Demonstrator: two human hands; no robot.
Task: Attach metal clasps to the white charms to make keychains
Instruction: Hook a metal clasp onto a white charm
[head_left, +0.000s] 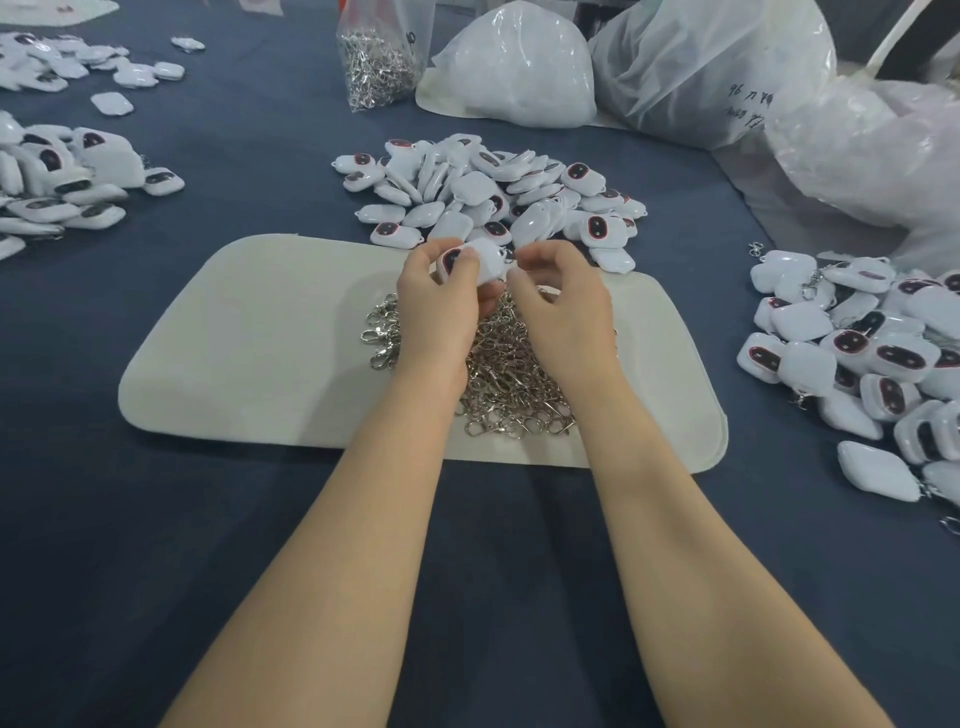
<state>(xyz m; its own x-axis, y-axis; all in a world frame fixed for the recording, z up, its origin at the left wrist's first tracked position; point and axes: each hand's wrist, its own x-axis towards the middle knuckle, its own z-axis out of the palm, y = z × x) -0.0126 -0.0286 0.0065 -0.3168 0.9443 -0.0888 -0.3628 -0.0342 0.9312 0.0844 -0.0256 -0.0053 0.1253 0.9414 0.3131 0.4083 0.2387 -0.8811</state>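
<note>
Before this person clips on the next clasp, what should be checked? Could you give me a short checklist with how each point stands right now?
1. Charm held securely: the left hand grips the white charm. Ok.
2. Loop reachable: the charm's loop faces the right hand. Ok.
3. Clasp in the right hand: its fingertips pinch close to the loop but hide whatever they hold. Cannot tell.
4. Clasp hooked through the loop: too small to see. Cannot tell.
5. Spare clasps within reach: the pile of clasps lies on the white mat under the hands. Ok.
</note>
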